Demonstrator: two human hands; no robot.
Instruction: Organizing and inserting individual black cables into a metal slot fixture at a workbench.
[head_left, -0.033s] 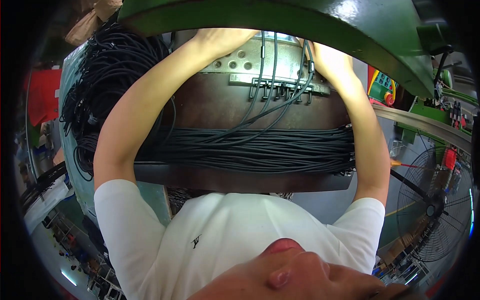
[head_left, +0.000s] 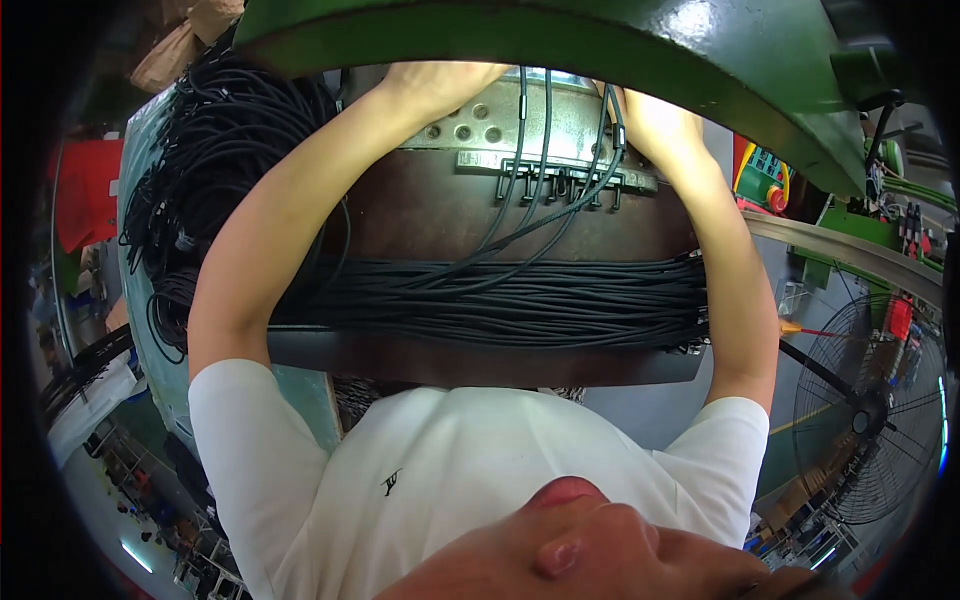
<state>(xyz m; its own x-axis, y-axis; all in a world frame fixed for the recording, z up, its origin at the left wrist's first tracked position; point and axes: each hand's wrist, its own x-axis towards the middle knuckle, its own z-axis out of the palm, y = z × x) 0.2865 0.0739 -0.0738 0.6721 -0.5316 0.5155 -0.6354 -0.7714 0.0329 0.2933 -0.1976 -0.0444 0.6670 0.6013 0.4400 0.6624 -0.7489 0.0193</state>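
Both my arms reach forward under a green machine beam. My left hand (head_left: 440,85) rests over the left part of a metal fixture plate (head_left: 463,133) with round holes; its fingers are hidden behind the beam. On the other side my right hand (head_left: 655,115) is beside a black cable (head_left: 607,110) with a small sleeve on it, its fingers also mostly out of sight. Several black cables run up from the front through a slotted metal bar (head_left: 540,167) with black pegs and pass between my hands beneath the beam. Whether either hand grips anything does not show.
The green machine beam (head_left: 560,45) spans the far side above my hands. A long bundle of black cables (head_left: 520,305) lies across the brown surface before me, with a coiled heap (head_left: 225,130) at left. Right are a control box (head_left: 765,175) with a red button and a fan (head_left: 862,420).
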